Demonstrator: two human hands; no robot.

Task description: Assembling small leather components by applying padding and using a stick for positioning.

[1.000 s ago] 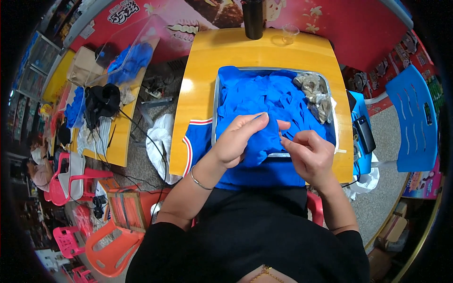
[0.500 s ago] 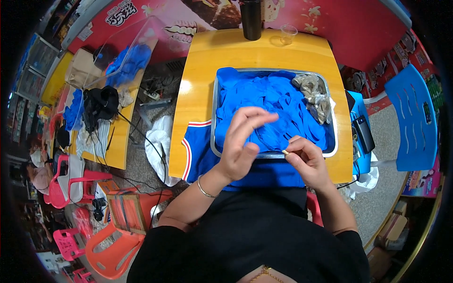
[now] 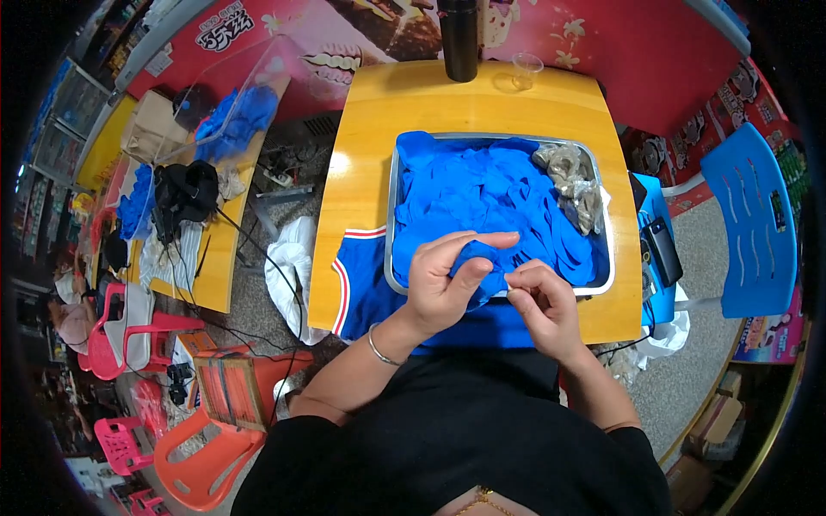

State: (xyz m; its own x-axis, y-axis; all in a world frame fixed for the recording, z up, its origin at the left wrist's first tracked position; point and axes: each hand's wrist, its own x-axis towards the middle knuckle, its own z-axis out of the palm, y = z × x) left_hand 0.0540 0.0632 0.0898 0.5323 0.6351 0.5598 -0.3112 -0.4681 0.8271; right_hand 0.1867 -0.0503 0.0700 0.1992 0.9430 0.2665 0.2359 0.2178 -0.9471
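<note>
A metal tray [image 3: 611, 258] full of flat blue fabric pieces [image 3: 482, 176] lies before me on the table. Over its near edge, my left hand [image 3: 437, 284] curls around one blue fabric piece [image 3: 475, 254], with thumb and fingers on either side of it. Thumb and fingertips of my right hand [image 3: 547, 308] are pinched together right at that piece's right edge; whatever small thing sits between them is hidden. At the tray's right end rests a clear plastic bag [image 3: 575, 185] with beige-brown contents I cannot make out.
Blue cloth with red-and-white trim [image 3: 344, 288] lies under the tray's near left side. A black bottle [image 3: 459, 43] and a clear cup [image 3: 525, 73] stand at the yellow table's [image 3: 366, 129] far edge. A blue chair [image 3: 748, 224] is at right, another cluttered table [image 3: 219, 275] at left.
My left hand, empty before, now has a blue fabric piece in it. My right hand, earlier pinching a small pale thing, has moved slightly left and down to that piece's edge.
</note>
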